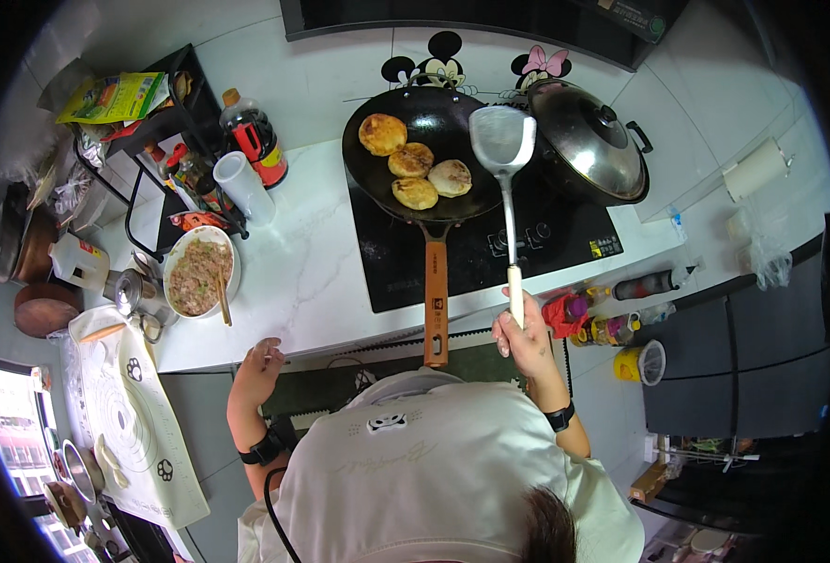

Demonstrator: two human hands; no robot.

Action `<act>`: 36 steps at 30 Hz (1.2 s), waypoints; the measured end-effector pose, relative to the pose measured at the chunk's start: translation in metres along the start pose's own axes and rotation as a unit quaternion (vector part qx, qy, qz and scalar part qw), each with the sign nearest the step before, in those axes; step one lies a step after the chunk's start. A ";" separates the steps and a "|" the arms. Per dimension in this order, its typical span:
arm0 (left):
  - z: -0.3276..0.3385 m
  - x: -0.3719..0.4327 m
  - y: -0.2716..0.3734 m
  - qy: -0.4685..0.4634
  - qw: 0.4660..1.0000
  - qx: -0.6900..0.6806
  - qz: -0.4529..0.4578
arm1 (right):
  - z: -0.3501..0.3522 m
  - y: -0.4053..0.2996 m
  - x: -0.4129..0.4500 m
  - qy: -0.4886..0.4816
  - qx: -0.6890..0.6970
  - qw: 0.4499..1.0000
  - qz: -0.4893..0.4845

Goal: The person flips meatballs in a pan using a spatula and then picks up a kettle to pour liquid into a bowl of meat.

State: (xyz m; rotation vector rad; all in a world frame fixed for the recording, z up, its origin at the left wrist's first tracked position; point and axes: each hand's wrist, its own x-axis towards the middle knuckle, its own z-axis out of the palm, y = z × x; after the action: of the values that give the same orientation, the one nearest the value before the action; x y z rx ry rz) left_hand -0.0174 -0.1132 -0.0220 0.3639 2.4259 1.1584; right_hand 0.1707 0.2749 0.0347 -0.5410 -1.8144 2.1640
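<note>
My right hand (pixel 525 338) is closed around the pale handle of a metal wok spatula (pixel 503 144), whose blade is raised at the right side of a black frying pan (pixel 366 186). Several browned round flatbreads (pixel 416 193) lie in the pan; one (pixel 450 178) is paler than the others. The pan stands on a black cooktop (pixel 401 271), its wooden handle (pixel 436 295) pointing towards me. My left hand (pixel 260 366) is held near the counter's front edge with nothing in it, its fingers loosely bent. A white bowl of minced filling (pixel 200 271) with chopsticks (pixel 223 299) stands at the left.
A lidded wok (pixel 591 144) stands right of the pan. Left are a black rack (pixel 133 151) with packets and bottles, a dark sauce bottle (pixel 253 137), a white cylinder (pixel 243 186) and a dough mat (pixel 141 422) with dough pieces. Bottles (pixel 605 327) stand beyond the counter's right front edge.
</note>
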 end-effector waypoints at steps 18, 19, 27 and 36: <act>0.009 -0.003 0.004 -0.009 1.000 0.024 0.008 | -0.006 0.008 -0.002 0.127 0.003 0.992 -0.020; 0.010 -0.003 0.002 -0.006 1.000 0.017 0.011 | -0.005 0.008 -0.002 0.130 0.008 0.991 -0.026; 0.010 -0.001 0.013 -0.014 1.000 0.010 0.020 | -0.021 0.010 -0.001 0.145 -0.055 0.987 -0.051; 0.009 0.000 0.004 -0.019 1.000 -0.007 0.017 | -0.025 -0.142 0.025 0.088 -0.778 0.606 -0.143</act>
State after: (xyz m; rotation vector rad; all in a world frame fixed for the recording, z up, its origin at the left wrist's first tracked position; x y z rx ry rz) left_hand -0.0134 -0.1047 -0.0237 0.4215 2.3867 1.1723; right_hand 0.1547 0.3335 0.1680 -0.5710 -2.8843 -0.2061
